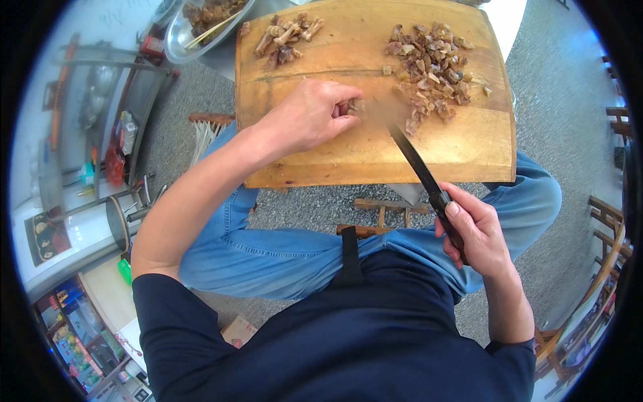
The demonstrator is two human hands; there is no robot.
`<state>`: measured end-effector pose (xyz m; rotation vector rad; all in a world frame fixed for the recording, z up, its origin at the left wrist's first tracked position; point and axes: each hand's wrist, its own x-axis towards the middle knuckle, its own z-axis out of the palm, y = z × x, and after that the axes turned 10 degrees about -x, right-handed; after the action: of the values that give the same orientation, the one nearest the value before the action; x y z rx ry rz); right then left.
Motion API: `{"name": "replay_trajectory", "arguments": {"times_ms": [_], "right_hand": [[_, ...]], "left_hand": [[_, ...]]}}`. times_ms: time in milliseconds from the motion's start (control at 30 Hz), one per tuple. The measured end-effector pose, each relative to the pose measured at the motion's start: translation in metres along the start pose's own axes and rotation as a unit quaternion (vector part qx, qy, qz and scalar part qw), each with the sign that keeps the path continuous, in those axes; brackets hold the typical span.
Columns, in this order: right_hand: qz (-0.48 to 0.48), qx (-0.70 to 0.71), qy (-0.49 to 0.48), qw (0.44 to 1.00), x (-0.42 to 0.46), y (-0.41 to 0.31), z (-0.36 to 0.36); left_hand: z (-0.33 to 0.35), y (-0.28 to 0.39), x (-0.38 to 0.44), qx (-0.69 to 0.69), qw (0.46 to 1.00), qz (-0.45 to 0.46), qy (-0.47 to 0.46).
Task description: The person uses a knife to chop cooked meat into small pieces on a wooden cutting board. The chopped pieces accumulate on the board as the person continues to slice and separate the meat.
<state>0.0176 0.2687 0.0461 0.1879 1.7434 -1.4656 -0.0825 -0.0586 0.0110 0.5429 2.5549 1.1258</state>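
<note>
My right hand [474, 231] grips the dark handle of a knife [414, 161]. Its blade points up and left over a wooden cutting board [311, 166], and a blurred patch hides the tip. Between the curled fingers of my left hand [321, 110] is a small piece of meat [355, 106], mostly covered by the fingertips. Right of the blurred patch lies a loose pile of chopped brownish meat pieces [437, 65]. Several bones [287, 35] with scraps sit at the board's far left.
Beyond the far left corner stands a metal bowl [173, 45] holding browned meat and a pair of chopsticks [213, 30]. My knees in blue jeans flank the board. A wooden stool [382, 206] shows below it. Wooden furniture [610, 241] stands at the right.
</note>
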Motion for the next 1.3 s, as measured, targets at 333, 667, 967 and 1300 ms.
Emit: {"name": "replay_trajectory", "arguments": {"times_ms": [333,667,967,1300], "right_hand": [[0.040,0.139,-0.039,0.989,0.011,0.014,-0.001],[-0.034,-0.041,0.003,0.999,0.004,0.013,0.003],[-0.278,-0.333,0.133,0.891,0.009,0.021,0.007],[-0.276,-0.456,0.188,0.825,0.007,0.021,0.011]], "left_hand": [[0.002,-0.005,-0.005,-0.032,0.999,-0.005,0.000],[0.005,0.000,-0.004,-0.026,1.000,-0.014,-0.004],[0.002,0.010,-0.001,-0.075,0.992,-0.102,-0.023],[0.004,0.016,-0.002,-0.107,0.983,-0.150,-0.007]]}}
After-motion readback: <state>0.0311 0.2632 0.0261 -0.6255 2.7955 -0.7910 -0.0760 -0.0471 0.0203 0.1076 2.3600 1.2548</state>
